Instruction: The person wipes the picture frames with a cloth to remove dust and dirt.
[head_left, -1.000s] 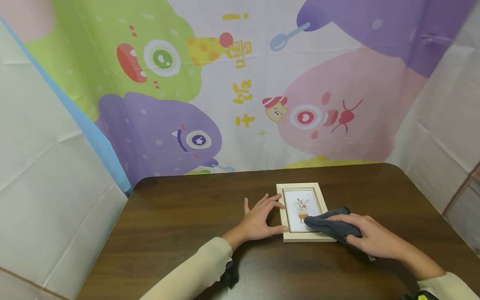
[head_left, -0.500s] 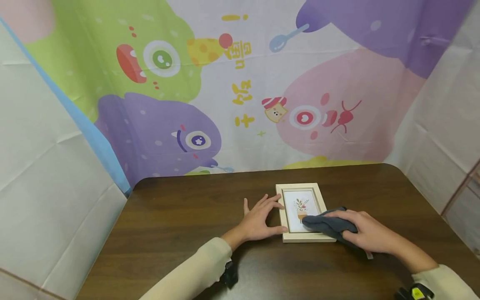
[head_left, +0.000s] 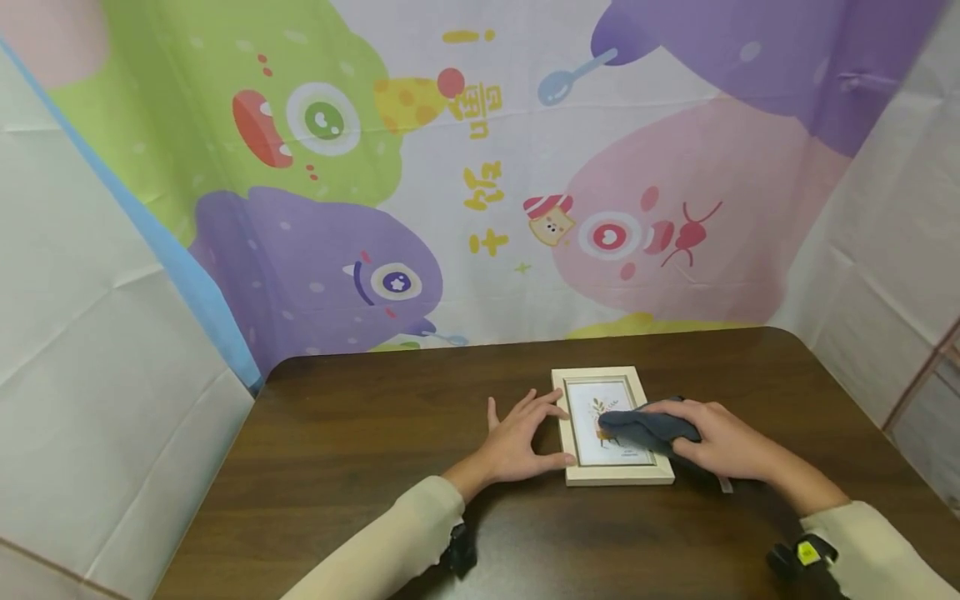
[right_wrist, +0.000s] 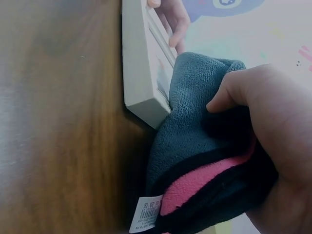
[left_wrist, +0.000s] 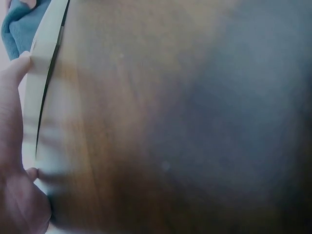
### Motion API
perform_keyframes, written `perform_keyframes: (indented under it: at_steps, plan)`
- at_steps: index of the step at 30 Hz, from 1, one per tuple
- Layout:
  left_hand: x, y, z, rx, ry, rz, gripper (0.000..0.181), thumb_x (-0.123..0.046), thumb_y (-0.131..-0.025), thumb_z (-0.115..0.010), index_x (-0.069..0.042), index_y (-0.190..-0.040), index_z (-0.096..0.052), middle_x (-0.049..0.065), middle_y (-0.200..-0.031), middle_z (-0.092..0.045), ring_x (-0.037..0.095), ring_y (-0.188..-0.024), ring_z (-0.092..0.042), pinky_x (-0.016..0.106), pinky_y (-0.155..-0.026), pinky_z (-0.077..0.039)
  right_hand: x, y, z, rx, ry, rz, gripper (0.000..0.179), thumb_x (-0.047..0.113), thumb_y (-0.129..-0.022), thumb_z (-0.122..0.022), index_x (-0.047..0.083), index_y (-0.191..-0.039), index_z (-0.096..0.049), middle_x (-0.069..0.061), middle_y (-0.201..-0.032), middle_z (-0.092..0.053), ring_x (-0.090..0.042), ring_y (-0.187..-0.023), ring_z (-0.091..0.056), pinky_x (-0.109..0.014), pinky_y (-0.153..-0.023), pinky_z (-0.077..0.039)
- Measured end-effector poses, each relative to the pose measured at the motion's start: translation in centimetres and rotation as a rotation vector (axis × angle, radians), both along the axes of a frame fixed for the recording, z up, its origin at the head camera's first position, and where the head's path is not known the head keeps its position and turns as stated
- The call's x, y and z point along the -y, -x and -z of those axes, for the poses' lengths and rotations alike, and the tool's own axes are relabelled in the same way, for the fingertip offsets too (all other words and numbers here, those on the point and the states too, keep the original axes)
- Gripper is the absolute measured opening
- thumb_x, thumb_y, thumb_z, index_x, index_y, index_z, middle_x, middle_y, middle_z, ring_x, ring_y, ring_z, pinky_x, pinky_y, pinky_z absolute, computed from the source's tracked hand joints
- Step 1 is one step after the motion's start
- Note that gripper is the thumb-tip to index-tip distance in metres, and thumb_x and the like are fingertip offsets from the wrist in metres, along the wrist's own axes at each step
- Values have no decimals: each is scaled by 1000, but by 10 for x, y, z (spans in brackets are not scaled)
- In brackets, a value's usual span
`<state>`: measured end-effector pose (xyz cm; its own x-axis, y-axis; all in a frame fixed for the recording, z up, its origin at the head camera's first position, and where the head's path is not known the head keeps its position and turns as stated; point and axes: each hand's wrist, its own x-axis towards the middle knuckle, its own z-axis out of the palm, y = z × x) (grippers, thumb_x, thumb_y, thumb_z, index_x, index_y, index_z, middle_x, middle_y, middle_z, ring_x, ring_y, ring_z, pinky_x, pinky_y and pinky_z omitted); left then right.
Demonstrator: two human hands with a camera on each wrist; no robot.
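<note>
A cream picture frame [head_left: 618, 476] with a flower-pot print lies flat on the table. My left hand [head_left: 517, 437] rests at its left edge, fingers spread and straight, fingertips and thumb on the border. In the left wrist view, the thumb [left_wrist: 17, 68] touches the frame's side [left_wrist: 41, 83]. My right hand [head_left: 723, 442] grips a folded dark grey-blue cloth [head_left: 645, 429], which lies over the right part of the print. In the right wrist view the cloth [right_wrist: 195, 97] shows a pink inner side and a white label [right_wrist: 146, 214]; the thumb presses on its top.
The dark wooden table [head_left: 360, 433] has rounded far corners. Behind it hangs a cloth backdrop [head_left: 480, 308] with cartoon monsters, and pale sheets [head_left: 97, 333] stand at the sides. Each wrist wears a black camera strap, such as the right one [head_left: 806, 554].
My right hand has slid the cloth a little up and left over the print, so the print's lower right corner now shows. The left hand and the picture frame have stayed put.
</note>
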<state>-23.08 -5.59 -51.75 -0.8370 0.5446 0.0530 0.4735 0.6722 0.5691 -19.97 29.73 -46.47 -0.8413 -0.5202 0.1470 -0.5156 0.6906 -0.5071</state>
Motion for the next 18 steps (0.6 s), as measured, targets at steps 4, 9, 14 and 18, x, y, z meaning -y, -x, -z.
perform_keyframes:
  at_steps: [4, 9, 14, 18]
  plan:
    - [0, 0, 1, 6, 2, 4, 64, -65, -97, -78, -31, -149, -62, -13, -187, -34, 32, -177, -30, 92, -129, 2, 2, 11, -1, 24, 17, 4, 55, 0, -94, -76, 16, -146, -72, -19, -133, -78, -15, -96, -67, -27, -77, -53]
    - [1, 0, 3, -4, -19, 15, 64, -65, -97, -77, -30, -148, -62, -10, -186, -36, 36, -176, -32, 94, -127, 3, 4, 26, 0, 38, 4, 25, 54, 1, -95, -76, 13, -147, -71, -21, -137, -77, -20, -98, -67, -30, -81, -52]
    - [1, 0, 3, -9, -30, 17, 64, -65, -96, -78, -30, -147, -63, -10, -186, -37, 38, -175, -32, 94, -127, 2, 7, 39, 0, 42, -4, 51, 52, 3, -96, -75, 9, -148, -71, -24, -141, -76, -26, -105, -67, -38, -87, -54]
    - [1, 0, 0, 3, -9, 8, 64, -65, -97, -77, -30, -149, -62, -13, -186, -35, 33, -176, -31, 93, -128, 2, 9, 48, -1, 41, -10, 85, 53, 4, -97, -74, 6, -149, -69, -29, -145, -74, -31, -108, -69, -45, -91, -56]
